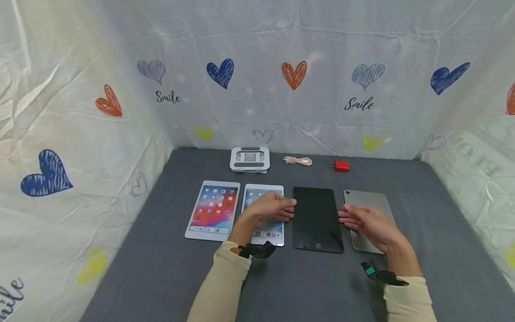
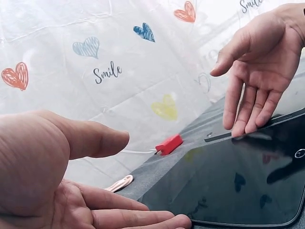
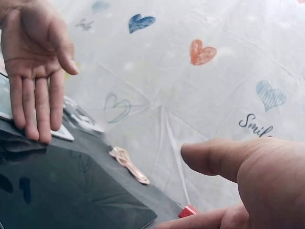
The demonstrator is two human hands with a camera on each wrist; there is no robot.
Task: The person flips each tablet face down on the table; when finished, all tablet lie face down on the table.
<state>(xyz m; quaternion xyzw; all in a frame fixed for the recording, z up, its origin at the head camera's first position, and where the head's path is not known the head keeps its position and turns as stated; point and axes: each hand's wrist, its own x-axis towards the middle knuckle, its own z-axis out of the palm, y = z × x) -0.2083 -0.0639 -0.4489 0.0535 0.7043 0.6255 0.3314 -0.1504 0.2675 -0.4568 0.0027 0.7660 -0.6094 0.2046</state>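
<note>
A black tablet (image 1: 317, 219) with a dark screen lies flat, its home button toward the person. My left hand (image 1: 270, 208) is at its left edge, over the right part of a white tablet (image 1: 265, 235) with a lit screen. On the other side my right hand (image 1: 368, 226) is at the black tablet's right edge, above a grey tablet (image 1: 374, 201) lying back side up. In the left wrist view the left fingers (image 2: 119, 217) are extended, thumb apart. The right fingers (image 2: 255, 107) look straight too, palm facing inward. Neither hand grips anything.
Another white tablet (image 1: 213, 208) with a lit screen lies at the left. Along the back of the grey table (image 1: 161, 268) are a folded silver stand (image 1: 250, 167), a coiled pale cable (image 1: 297, 161) and a red charger (image 1: 341, 166). A heart-patterned cloth (image 1: 257, 49) hangs behind.
</note>
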